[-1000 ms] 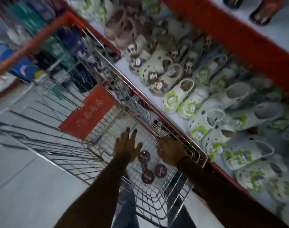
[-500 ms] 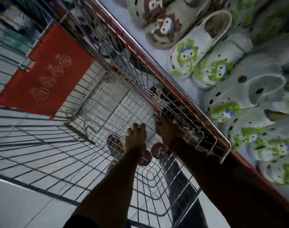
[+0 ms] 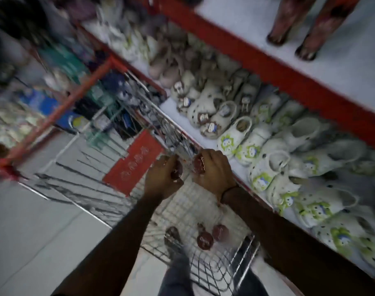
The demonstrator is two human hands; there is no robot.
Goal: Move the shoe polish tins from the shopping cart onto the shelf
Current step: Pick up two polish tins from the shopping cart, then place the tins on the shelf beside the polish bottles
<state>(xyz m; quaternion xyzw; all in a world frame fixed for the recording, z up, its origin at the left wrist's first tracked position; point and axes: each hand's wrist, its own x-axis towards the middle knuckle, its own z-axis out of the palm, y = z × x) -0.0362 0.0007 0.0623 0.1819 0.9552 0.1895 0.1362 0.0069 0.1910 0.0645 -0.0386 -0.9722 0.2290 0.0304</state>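
A: Item one, lettering on the dark red tins: is anything reading clearly?

B: Nothing is reading. The tin (image 3: 205, 240) lying in the cart (image 3: 214, 272) is showing a pale script mark on its lid, too blurred to spell out. The tin in the right hand (image 3: 212, 171) is showing a white smear of print along its edge, also illegible.

A: Item two, the red panel (image 3: 135, 161) on the cart?

B: It is carrying four faint round symbols in a row; no words or numbers are coming through.

A: Item three, the packets (image 3: 43, 103) beyond the cart?

B: Blurred colour only. No labels are legible.
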